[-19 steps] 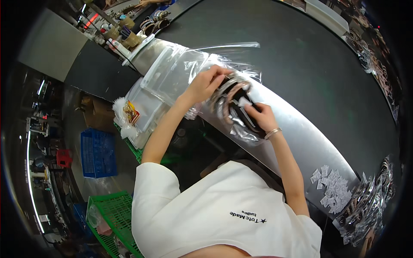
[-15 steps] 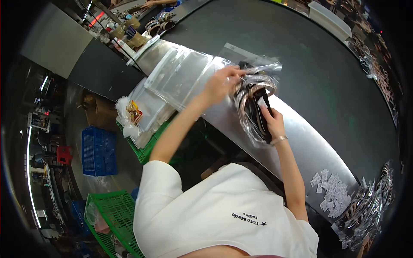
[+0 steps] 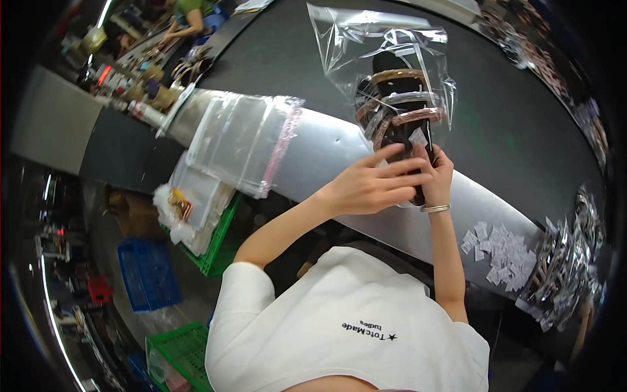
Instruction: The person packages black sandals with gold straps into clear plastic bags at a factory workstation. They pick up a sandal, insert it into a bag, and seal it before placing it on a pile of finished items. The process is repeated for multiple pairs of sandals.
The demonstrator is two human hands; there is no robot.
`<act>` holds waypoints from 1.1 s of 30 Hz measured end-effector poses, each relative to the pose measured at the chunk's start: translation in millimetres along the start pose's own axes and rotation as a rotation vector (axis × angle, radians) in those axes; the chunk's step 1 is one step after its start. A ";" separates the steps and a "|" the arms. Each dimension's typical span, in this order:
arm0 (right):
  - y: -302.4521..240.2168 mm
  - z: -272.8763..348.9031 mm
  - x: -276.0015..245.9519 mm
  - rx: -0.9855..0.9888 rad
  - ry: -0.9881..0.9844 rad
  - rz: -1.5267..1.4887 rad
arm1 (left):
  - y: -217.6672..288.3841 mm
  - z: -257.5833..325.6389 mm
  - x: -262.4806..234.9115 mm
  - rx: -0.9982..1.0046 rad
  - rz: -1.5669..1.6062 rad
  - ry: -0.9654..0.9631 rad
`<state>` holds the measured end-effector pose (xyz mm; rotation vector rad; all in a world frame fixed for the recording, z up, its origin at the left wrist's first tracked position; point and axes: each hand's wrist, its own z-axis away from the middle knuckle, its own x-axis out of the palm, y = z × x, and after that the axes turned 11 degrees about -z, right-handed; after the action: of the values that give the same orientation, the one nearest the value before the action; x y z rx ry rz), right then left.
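Note:
A pair of dark-soled sandals [image 3: 398,85] with shiny gold, silver and pinkish straps lies inside a clear plastic bag [image 3: 336,49] over the far side of the metal strip. The bag's loose end stretches past the sandals, away from me. My right hand [image 3: 437,179] is closed round the near end of the sandals, with a bracelet at its wrist. Across that same end my left hand [image 3: 379,186] lies with its fingers stretched out and apart, touching the bundle. A small white paper slip [image 3: 418,137] shows just beyond the fingertips.
Flat clear bags [image 3: 238,140] lie stacked on the metal surface to the left. At right are a heap of small white packets [image 3: 503,255] and a pile of bagged sandals [image 3: 571,255]. Below left stand a blue crate [image 3: 147,274] and a green crate [image 3: 186,353].
My left hand has come from the bag's far end back to the near end beside my right hand. The bag now extends away from me, and the view has shifted slightly.

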<state>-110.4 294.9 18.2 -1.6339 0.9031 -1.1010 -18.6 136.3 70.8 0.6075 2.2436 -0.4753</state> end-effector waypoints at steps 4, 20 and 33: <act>-17.8 10.6 -18.8 -0.021 0.083 0.069 | 6.8 -5.0 8.5 -0.676 0.347 0.350; -17.6 -13.3 -38.3 0.147 0.131 -0.342 | 34.4 3.4 23.0 -0.607 0.929 -0.344; -32.1 10.1 -32.1 -0.063 0.429 -0.158 | 62.0 25.8 55.2 -0.818 1.247 -0.176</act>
<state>-109.1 336.5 39.1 -1.5667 1.1034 -1.5860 -2.9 189.3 3.7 1.2273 1.2979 0.9123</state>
